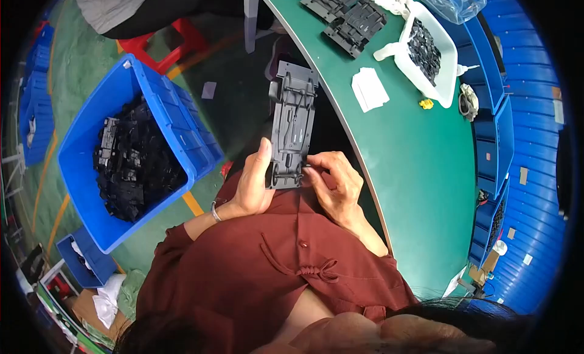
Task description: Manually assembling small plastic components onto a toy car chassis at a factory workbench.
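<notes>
Your left hand (252,183) holds the black plastic panel (293,129) by its near left edge, thumb along the side, the other fingers hidden underneath. Your right hand (337,187) has thumb and index finger narrowed almost together at the near right edge; whether they pinch a small separate piece or the panel's own edge, I cannot tell. The panel lies between both sets of fingers, above your lap, its long end reaching away beyond them.

For sound work at that edge, brace the panel firmly with the left fingers, as the far end appears to have no support. Apply right fingertip pressure squarely and gradually; thin mouldings like these could crack or bend if twisted. Turn your right fingers enough to see the contact point.

The panel is long, roughly rectangular and dark grey-black, with raised ribs, slots and looped crosswise structures toward both ends. Small pale marks show mid-face, beyond the fingertips. No break is apparent, though fine defects are too small to judge.
</notes>
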The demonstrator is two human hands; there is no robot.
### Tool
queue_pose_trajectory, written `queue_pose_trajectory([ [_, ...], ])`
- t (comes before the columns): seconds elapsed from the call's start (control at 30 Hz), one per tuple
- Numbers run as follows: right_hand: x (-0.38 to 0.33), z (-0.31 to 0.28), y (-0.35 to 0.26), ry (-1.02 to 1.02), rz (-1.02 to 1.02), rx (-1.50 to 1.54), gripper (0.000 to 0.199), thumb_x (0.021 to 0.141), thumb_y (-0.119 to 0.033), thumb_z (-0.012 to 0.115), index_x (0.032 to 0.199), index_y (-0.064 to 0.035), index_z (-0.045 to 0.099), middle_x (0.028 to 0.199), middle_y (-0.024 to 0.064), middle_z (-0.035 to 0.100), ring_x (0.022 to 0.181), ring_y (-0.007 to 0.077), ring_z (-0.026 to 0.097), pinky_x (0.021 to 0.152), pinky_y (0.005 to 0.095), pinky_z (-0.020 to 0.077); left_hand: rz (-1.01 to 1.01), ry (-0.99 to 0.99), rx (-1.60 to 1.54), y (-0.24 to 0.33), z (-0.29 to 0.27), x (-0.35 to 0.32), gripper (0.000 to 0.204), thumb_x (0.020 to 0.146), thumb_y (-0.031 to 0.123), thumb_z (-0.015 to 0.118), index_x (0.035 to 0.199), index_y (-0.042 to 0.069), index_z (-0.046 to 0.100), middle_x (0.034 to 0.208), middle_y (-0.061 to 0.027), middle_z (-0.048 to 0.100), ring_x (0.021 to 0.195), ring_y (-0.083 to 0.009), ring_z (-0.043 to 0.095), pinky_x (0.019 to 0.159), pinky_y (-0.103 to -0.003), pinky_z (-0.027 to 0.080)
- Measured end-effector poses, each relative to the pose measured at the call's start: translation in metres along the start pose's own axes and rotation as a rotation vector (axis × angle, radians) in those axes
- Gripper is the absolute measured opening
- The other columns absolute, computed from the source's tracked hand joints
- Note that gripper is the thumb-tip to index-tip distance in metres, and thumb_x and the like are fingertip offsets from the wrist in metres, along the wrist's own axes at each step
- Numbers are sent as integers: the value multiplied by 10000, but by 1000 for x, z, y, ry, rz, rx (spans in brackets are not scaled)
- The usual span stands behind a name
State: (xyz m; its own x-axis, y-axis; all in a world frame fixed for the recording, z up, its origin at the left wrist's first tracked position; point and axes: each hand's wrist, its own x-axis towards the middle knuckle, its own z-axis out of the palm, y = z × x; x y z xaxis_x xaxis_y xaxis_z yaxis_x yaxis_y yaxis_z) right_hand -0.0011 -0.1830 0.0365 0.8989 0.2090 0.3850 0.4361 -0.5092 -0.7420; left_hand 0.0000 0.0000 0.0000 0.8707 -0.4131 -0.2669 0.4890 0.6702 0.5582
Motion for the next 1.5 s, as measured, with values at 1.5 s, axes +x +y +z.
queue_pose_trajectory([
  [1.5,3,3,6,60,-240,-60,313,635,190,741,903,58,646,774,127,640,622,250,628,545,326,502,24,-57,50,-1,0,-4,637,1106,468,247,1409,-48,467,1320,-175,616,1182,-250,634,1026,-400,515],
])
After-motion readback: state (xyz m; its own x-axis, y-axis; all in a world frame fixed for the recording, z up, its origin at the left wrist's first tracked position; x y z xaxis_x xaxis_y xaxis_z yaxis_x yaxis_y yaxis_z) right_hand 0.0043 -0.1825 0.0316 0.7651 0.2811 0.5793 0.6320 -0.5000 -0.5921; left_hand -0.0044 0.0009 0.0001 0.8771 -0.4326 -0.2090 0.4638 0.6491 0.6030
